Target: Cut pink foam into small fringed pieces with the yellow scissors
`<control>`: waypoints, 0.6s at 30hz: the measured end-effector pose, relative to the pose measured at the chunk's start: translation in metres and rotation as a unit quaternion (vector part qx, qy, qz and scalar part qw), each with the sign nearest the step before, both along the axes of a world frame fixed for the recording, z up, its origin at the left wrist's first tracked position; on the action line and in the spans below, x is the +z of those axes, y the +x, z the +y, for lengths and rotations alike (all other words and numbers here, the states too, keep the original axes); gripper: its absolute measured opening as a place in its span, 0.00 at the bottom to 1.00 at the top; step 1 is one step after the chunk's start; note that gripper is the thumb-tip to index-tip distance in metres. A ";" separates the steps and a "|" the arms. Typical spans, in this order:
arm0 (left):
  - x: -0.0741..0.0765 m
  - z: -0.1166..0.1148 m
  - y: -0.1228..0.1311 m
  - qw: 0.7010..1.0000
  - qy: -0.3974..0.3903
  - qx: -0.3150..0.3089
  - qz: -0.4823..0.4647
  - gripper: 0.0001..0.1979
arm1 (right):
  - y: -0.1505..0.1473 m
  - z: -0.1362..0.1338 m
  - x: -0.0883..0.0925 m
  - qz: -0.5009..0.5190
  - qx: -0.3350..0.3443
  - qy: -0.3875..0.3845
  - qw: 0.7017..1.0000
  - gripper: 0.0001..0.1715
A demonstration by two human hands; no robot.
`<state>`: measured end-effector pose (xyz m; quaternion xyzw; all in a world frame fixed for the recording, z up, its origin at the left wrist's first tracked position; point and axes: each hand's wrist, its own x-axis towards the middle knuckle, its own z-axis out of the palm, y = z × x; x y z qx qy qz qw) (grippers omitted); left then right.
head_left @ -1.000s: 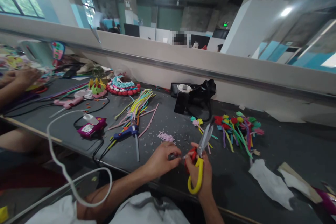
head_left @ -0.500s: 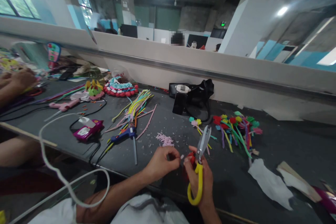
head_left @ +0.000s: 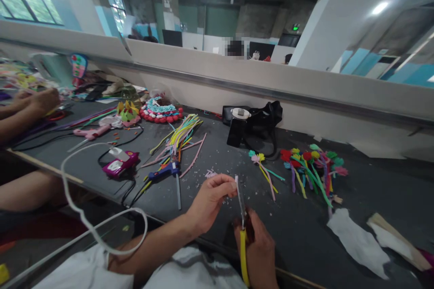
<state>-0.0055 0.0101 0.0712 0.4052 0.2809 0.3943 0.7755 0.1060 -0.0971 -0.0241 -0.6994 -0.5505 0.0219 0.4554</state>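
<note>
Head view.
— Q: What does each grip hold?
— A: The right hand [head_left: 259,253] is closed around the yellow handle of the scissors [head_left: 243,246]. The left hand [head_left: 210,201] is pinched narrow, thumb to forefinger; whether anything is between them cannot be told.
— Q: How do the scissors lie?
— A: Edge-on and low over the counter [head_left: 305,230], their long axis running up and away from the right hand. The blade tip is just beside the left fingertips [head_left: 232,186], so the left hand is nearer the tip. The blue glue gun [head_left: 166,170] lies well apart to the left.
</note>
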 end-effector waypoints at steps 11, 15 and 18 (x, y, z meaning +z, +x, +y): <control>0.001 0.002 -0.002 0.999 0.032 0.035 0.027 0.05 | 0.000 0.001 0.000 0.000 0.005 -0.007 1.000 0.21; 0.001 0.002 -0.004 0.997 0.042 0.044 0.040 0.06 | -0.001 0.003 0.000 0.003 0.005 -0.013 1.000 0.20; 0.000 0.002 -0.006 0.997 0.048 0.046 0.044 0.06 | -0.001 0.004 0.000 -0.007 0.013 -0.011 1.000 0.20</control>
